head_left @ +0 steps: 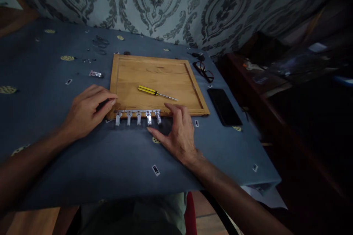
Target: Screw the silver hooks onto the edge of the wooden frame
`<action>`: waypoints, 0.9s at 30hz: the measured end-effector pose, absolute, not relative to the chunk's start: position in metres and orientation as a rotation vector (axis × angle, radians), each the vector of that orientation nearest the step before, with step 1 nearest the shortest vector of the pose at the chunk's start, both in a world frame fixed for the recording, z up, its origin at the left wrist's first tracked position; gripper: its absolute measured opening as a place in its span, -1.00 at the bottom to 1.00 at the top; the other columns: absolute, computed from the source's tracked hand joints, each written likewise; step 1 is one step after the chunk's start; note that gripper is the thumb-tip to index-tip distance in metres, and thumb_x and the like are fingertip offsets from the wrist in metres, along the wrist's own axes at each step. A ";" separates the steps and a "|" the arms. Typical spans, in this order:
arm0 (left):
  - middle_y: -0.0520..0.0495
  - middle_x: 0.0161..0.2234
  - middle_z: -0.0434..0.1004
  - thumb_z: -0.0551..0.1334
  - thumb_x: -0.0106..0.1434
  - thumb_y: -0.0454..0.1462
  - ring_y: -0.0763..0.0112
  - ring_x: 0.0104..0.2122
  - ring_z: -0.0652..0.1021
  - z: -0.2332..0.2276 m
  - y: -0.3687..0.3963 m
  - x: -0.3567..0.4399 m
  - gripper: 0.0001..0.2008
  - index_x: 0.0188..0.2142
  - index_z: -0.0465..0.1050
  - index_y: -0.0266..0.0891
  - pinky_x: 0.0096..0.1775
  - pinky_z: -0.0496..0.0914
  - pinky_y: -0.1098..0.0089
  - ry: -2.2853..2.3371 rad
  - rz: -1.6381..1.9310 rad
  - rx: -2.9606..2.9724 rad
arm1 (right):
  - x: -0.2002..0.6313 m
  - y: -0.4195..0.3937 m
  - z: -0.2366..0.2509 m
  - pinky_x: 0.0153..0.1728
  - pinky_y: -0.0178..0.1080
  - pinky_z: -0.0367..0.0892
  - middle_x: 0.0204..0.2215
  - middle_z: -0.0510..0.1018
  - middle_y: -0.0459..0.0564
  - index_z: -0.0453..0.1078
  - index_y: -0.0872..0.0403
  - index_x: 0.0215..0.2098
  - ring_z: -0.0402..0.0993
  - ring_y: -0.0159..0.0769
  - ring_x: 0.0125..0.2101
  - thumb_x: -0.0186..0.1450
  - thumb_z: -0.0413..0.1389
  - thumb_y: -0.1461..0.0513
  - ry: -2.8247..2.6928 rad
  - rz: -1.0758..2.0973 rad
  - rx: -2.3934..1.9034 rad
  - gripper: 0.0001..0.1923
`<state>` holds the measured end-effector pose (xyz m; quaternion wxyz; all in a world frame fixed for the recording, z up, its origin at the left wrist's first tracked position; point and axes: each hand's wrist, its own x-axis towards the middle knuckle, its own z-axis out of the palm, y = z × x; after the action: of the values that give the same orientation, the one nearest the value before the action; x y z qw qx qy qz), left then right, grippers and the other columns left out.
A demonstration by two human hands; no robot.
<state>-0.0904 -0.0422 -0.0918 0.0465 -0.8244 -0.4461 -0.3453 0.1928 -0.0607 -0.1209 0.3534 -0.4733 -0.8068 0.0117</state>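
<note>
Row of five metal brackets point(138, 116) along the near edge of the wooden panel point(154, 80), centre frame. Left hand point(86, 110), fingers loosely curled, rests at the panel's near-left corner; right hand point(178, 134), open and flat, lies just right of the row, gripping nothing. Judged step: aligning brackets against the edge. Yellow screwdriver point(156, 92) lies on the panel; phone point(224, 106) and glasses point(204, 70) sit right, on the blue cloth point(124, 161).

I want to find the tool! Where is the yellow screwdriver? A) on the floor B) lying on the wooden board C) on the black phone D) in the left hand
B: the screwdriver lies flat on the board, with neither hand touching it.
</note>
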 end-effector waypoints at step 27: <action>0.00 -0.26 0.65 0.10 0.44 -0.15 0.36 -0.19 0.60 -0.091 -0.035 -0.101 -0.73 -0.18 0.57 -0.11 -0.08 0.46 0.32 -1.631 -1.115 -2.427 | 0.198 -0.061 -0.117 -0.18 -0.01 0.52 -0.12 0.57 0.12 0.34 0.04 0.15 0.54 -0.06 -0.16 0.36 0.23 -0.02 -2.031 0.136 -1.103 -0.50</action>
<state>-0.1013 -0.0349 -0.0913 0.0061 -0.7754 -0.5213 -0.3562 0.1979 -0.0610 -0.1165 0.4015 -0.4362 -0.8035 0.0539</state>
